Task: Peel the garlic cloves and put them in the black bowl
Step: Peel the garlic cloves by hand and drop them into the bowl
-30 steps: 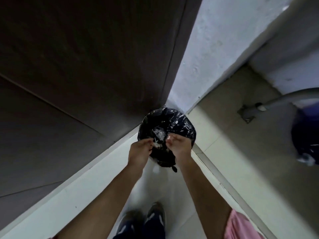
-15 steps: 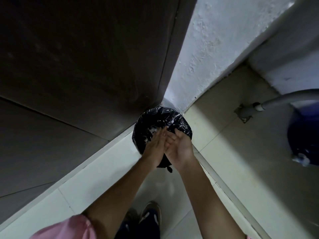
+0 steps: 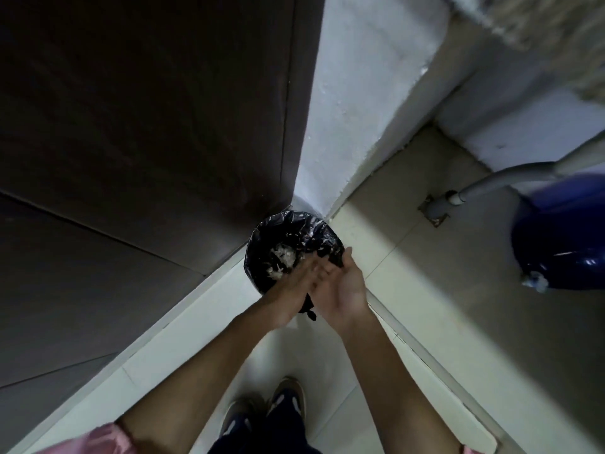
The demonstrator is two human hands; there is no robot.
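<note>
Head view: left hand (image 3: 289,288) and right hand (image 3: 343,290) rub flat above the bin (image 3: 258,244), each grip released; best to brush over its middle so skins (image 3: 281,257) fall inside.

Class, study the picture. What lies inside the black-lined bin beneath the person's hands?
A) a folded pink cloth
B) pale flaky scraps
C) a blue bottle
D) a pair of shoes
B: pale flaky scraps lie heaped inside the black-lined bin, just beyond the left hand and the right hand, which are held flat together above it.
</note>
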